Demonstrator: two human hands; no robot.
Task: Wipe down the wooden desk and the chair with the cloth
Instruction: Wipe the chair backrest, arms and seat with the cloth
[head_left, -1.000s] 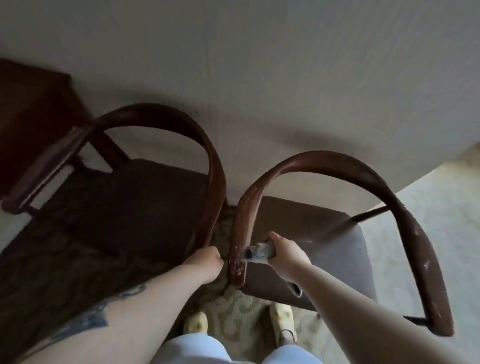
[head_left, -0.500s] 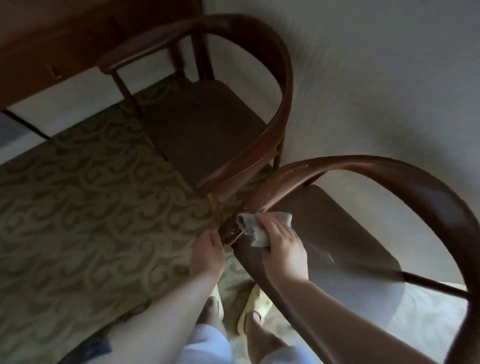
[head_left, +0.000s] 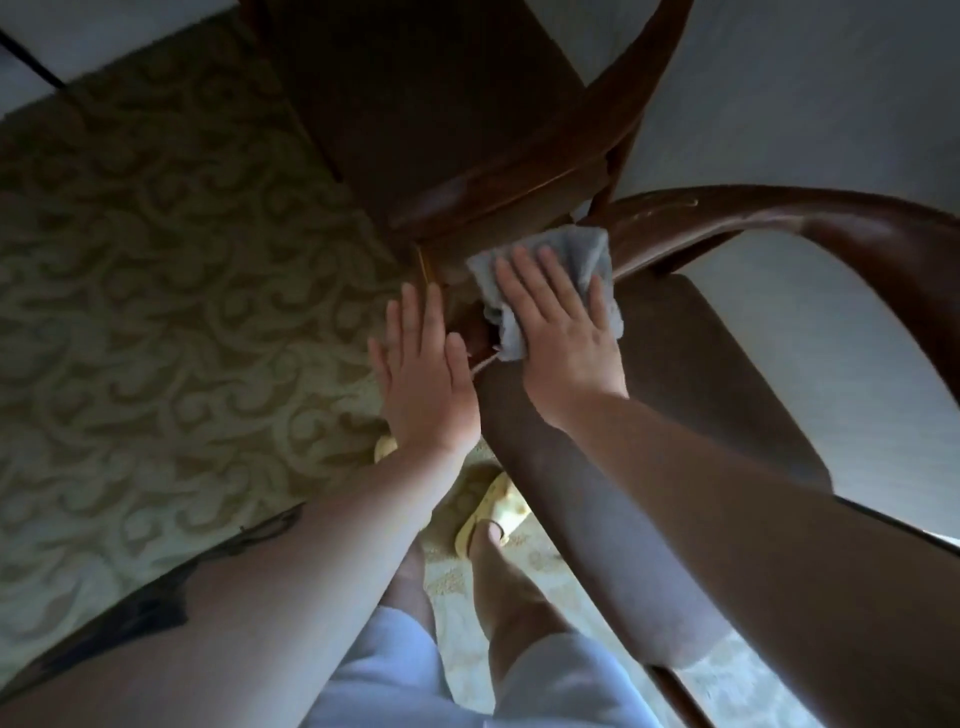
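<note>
Two dark wooden chairs stand side by side below me. The near chair (head_left: 701, 374) has a padded brown seat and a curved wooden backrest (head_left: 831, 228). My right hand (head_left: 561, 332) lies flat with straight fingers on a grey cloth (head_left: 587, 254), pressing it onto the seat's far left corner by the end of the backrest. My left hand (head_left: 426, 374) is open, fingers straight, just left of that seat's edge; whether it touches the chair I cannot tell. The wooden desk is not in view.
The second chair (head_left: 431, 104) stands beyond, its curved arm almost meeting the near chair's backrest. A patterned olive carpet (head_left: 156, 286) covers the floor on the left. A grey wall (head_left: 805, 93) is behind the chairs. My feet in yellow slippers (head_left: 493, 504) stand below.
My view tilted down and closer. My right hand went from gripping the bunched cloth at the backrest end to pressing it flat on the seat corner. My left hand opened its fingers.
</note>
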